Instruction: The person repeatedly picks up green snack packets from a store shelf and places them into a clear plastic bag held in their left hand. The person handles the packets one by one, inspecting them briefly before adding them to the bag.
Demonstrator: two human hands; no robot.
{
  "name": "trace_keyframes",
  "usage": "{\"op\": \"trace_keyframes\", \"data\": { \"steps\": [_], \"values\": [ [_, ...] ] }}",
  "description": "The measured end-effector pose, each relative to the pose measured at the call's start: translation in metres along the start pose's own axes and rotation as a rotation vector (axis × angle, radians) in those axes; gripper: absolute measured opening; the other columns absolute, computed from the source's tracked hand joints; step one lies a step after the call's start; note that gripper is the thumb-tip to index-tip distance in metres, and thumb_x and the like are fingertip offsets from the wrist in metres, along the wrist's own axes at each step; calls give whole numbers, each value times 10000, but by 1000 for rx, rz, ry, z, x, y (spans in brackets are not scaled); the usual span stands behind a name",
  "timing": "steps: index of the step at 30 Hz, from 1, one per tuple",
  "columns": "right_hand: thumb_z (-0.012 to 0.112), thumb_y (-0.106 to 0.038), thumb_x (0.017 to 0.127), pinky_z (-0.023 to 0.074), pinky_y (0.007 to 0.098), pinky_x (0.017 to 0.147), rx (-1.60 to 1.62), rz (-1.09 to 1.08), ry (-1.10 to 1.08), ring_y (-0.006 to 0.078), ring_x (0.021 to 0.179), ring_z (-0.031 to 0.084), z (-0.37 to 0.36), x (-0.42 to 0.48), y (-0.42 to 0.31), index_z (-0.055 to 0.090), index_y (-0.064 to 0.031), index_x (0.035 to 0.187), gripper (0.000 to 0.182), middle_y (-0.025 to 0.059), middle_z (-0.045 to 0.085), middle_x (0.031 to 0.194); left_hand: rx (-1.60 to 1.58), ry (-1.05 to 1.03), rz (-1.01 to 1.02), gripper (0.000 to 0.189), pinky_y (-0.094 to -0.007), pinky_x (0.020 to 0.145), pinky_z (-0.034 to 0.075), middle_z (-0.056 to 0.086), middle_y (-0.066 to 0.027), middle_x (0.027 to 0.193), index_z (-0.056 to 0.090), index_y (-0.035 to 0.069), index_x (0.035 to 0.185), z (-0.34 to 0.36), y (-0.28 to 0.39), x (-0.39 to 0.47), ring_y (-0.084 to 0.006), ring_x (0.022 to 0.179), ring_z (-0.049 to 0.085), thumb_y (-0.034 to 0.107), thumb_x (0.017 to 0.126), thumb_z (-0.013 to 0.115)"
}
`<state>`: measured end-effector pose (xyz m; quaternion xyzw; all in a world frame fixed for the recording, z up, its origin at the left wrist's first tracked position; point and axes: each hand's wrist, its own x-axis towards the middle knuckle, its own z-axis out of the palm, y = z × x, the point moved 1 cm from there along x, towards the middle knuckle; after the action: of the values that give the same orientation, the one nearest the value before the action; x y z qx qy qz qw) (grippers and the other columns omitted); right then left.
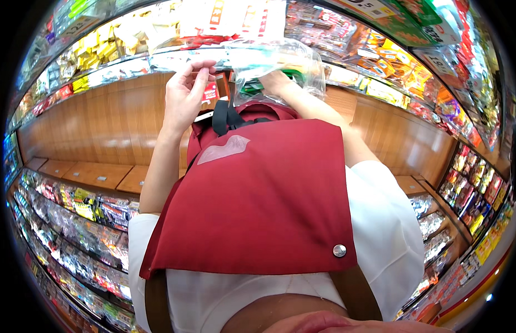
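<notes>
My left hand is raised in front of the lit snack shelf, its fingers loosely curled and apart, with nothing seen in them. To its right, my right hand reaches inside a clear plastic bag, beside green items that show through it. The bag hides the fingertips, so what they touch cannot be told. Below both hands hang a red apron with a metal snap and a black strap. A pale phone-like edge sticks out near the strap.
Wrapped snacks fill the bins ahead: yellow packets at the left, orange packets at the right. Wooden panels run beneath the shelf. More racks of packaged goods curve around behind at both sides. Price signs stand over the bins.
</notes>
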<state>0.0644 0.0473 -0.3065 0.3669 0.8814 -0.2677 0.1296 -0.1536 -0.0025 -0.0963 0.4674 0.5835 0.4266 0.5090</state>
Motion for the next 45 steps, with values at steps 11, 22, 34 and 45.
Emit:
{"op": "trace_keyframes", "data": {
  "steps": [11,22,34,45],
  "values": [
    [505,-140,813,485,417,775,-304,-140,-57,303,887,623,3,10,3,641,-87,952,201,145,639,960,-47,52,-74,187,-208,707,453,616,-63,939,577,-17,1051,-9,-12,-20,-89,817,582,74,921,478],
    [574,-91,787,492,385,713,272,-288,635,305,816,610,-76,-110,-26,582,-77,1067,281,135,632,890,-109,84,5,182,-229,756,490,615,-59,913,590,-6,1045,-9,-8,-17,-94,811,587,55,910,484],
    [585,-121,832,472,261,709,1168,306,314,91,761,570,-148,-160,-31,604,8,1056,259,46,644,902,-9,-289,136,272,-276,822,479,626,-104,984,553,15,1125,45,27,-6,-154,921,605,115,872,552],
    [587,-153,877,491,225,640,1487,195,530,72,714,590,-182,-194,-49,613,0,980,186,29,643,860,147,-517,311,1052,-365,970,373,461,-247,1226,137,-7,1380,106,24,2,-323,1121,490,357,645,797]
  ]
}}
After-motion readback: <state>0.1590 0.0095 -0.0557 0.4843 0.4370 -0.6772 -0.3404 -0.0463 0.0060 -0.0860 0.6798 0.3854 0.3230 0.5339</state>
